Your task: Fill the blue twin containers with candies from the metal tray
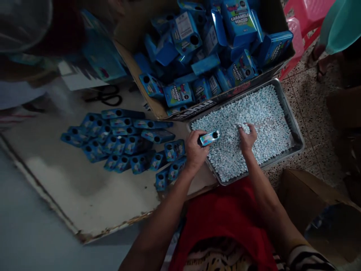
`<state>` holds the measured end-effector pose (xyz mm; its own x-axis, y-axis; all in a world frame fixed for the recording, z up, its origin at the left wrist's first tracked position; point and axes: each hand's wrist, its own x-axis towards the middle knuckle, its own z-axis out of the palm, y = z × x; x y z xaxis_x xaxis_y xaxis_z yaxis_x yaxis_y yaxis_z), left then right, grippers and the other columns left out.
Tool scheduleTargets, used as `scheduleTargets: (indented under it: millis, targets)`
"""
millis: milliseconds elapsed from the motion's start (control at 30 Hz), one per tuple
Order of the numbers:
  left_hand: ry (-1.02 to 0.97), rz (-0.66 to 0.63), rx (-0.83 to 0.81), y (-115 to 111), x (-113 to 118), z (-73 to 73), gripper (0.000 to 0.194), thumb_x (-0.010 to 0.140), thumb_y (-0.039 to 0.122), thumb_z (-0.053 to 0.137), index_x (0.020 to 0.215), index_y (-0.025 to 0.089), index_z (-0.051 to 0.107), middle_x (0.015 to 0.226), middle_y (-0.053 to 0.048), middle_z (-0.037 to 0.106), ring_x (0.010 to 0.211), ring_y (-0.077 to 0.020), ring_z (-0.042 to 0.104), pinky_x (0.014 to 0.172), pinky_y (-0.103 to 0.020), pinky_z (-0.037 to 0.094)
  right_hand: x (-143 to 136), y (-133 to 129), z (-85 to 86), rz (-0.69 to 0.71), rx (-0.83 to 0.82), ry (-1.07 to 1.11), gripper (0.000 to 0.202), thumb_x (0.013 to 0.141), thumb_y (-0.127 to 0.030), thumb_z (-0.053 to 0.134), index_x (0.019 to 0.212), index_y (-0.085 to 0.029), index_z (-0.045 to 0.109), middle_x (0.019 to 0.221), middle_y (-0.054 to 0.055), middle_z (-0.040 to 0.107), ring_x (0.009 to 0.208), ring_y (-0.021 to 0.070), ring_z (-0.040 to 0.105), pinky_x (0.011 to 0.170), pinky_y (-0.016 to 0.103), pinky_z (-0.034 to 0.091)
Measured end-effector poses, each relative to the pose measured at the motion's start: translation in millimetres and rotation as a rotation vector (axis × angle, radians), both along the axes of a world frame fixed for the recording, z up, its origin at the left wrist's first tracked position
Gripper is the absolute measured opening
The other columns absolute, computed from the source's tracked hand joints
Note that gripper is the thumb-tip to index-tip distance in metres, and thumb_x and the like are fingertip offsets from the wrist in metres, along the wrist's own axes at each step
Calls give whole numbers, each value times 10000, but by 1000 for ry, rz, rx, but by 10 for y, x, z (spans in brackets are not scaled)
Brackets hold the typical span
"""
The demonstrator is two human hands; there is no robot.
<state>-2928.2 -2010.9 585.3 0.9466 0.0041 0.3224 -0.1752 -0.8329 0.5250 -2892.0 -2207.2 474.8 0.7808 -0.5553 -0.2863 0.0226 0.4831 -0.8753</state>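
Note:
My left hand (195, 149) grips a small blue candy box (209, 137), held level over the near left edge of a metal tray (296, 132). The tray is full of small pale blue candies (262, 113). My right hand (247, 138) rests in the candies with its fingers curled into the pile, a few pieces under the fingertips. Left of my left hand, several small blue boxes (118, 145) with round holes lie in rows on the white board.
A cardboard carton (158, 105) heaped with blue boxes stands behind the tray. Black scissors (108, 97) lie on the white board (70, 180). Another person leans in at top left. A pink plastic chair (301, 22) and speckled floor are to the right.

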Motion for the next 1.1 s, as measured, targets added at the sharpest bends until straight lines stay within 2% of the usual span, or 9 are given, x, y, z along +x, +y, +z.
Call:
scheduleTargets:
  millis: [133,233,367,467,667,767,833,967,1100]
  targets:
    - [65,-29,-78,45,-21,34,354,735,172,822,1072,221,727,1061,-44,776,1009,-251,736,941,-357,572,-122,-23,276,227,540,-78,374,657,-509,842,860,-221,716,749,-25,708,797,205,709,804,360,618]
    - [87,-62,-97,3,-50,30,347,736,148,815,1065,219,733,1061,-39,785,1016,-245,745,943,-343,580,-276,-8,639,370,768,-258,402,698,-608,812,783,-237,683,740,0,703,802,213,718,763,363,617]
    - [94,-95,-101,-62,-78,46,371,731,105,799,1079,220,740,1075,-42,792,1027,-251,754,948,-352,593,-406,97,1096,410,639,-460,387,778,-633,750,709,-265,654,784,38,703,938,269,727,887,451,621]
    - [98,-94,-123,-76,-78,80,402,711,89,812,1086,218,744,1095,-40,795,1042,-254,757,959,-360,596,-412,160,1219,400,481,-529,373,792,-619,719,673,-271,656,795,53,698,946,282,704,972,485,590]
    - [76,-110,-70,-96,-80,165,394,704,57,798,1058,225,758,1071,-34,789,1048,-263,751,946,-367,588,-395,233,1281,299,376,-551,348,863,-568,686,681,-272,654,912,40,693,899,224,655,946,410,550]
    - [48,-126,-37,-146,-91,215,407,698,41,811,1056,228,753,1062,-38,782,1047,-270,745,939,-373,581,-411,253,1359,283,406,-522,443,883,-648,645,643,-276,629,774,30,618,826,214,616,909,404,542]
    - [41,-141,-13,-169,-91,242,408,695,41,820,1050,229,747,1068,-44,778,1059,-279,739,950,-384,577,-396,208,1335,254,518,-471,495,909,-685,610,631,-276,599,694,6,552,738,194,567,855,395,543]
    - [86,-169,-91,-121,-47,246,388,718,73,822,1059,233,731,1080,-45,780,1048,-263,740,948,-370,578,-288,-116,978,124,866,-279,394,959,-581,627,730,-261,632,712,-19,598,671,149,559,706,327,542]
    - [214,-180,-305,-59,37,165,380,716,150,849,1063,224,714,1080,-37,791,1005,-233,754,915,-332,590,-228,-550,550,64,947,50,163,956,-294,676,811,-221,675,828,11,719,765,127,678,650,245,576]
